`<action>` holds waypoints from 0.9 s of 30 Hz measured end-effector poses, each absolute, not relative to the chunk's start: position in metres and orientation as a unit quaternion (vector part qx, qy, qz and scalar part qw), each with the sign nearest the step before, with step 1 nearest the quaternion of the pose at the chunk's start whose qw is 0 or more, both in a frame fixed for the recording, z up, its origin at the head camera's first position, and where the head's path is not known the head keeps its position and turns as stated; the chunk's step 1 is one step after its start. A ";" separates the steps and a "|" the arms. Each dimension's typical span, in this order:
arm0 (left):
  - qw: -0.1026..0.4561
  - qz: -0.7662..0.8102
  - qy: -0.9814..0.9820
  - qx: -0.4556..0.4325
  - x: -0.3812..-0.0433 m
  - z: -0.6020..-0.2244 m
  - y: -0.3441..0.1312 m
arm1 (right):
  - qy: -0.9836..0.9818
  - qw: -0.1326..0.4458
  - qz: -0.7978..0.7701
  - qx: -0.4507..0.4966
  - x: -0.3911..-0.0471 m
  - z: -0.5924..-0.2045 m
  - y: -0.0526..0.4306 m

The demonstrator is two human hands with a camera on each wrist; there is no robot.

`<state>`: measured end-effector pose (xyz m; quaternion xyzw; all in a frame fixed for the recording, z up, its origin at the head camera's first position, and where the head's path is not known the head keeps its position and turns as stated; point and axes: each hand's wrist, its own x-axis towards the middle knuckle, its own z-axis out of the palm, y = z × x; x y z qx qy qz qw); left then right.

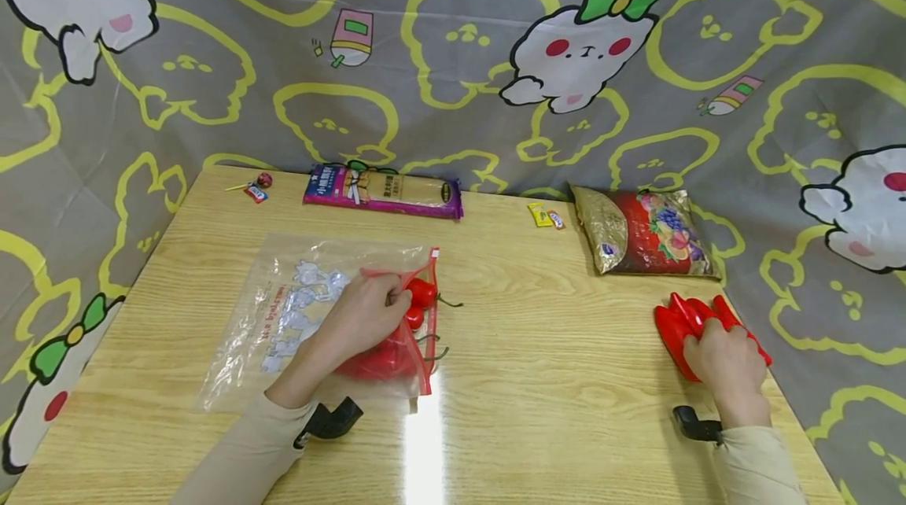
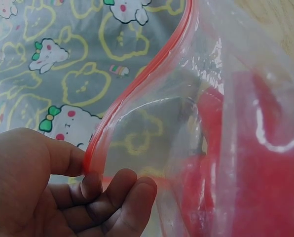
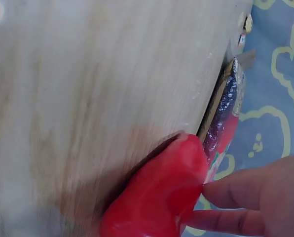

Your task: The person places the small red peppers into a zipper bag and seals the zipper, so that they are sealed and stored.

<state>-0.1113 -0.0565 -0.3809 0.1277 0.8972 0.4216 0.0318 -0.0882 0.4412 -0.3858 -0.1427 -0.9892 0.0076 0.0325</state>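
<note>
Likely bagging, pick-up step: right hand point(image 1: 725, 370) fingers grip a red pepper point(image 1: 672, 333) on the counter point(image 1: 552, 387), right side; left hand point(image 1: 366, 313) fingers pinch the plastic bag point(image 1: 244, 332) at its gaping mouth. Next move seems to need lifting the pepper across. Its long axis slants near-right to far-left, blunt end toward the gold packet point(image 1: 647, 236).

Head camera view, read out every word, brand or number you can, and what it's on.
Nothing there reads clearly enough to quote.
Long purple pack: Chinese characters, too blurred to read surely.
Clear zip bag: red print running sideways, too blurred.
Gold-and-red bag: blue badge, too small.
Blue-and-red wrapper, yellow wrapper, orange-and-white wrapper: markings too small.
</note>
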 end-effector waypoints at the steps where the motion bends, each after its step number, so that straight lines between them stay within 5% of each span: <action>1: 0.030 0.421 0.898 0.129 -0.111 -0.381 -0.057 | -0.990 0.020 0.007 -0.143 -0.088 -0.387 0.442; 19: 0.023 0.423 0.895 0.138 -0.111 -0.381 -0.055 | -0.989 -0.108 0.016 -0.103 -0.085 -0.385 0.425; 27: 0.028 0.424 0.895 0.134 -0.110 -0.379 -0.055 | -0.992 -0.005 0.124 -0.029 -0.085 -0.368 0.366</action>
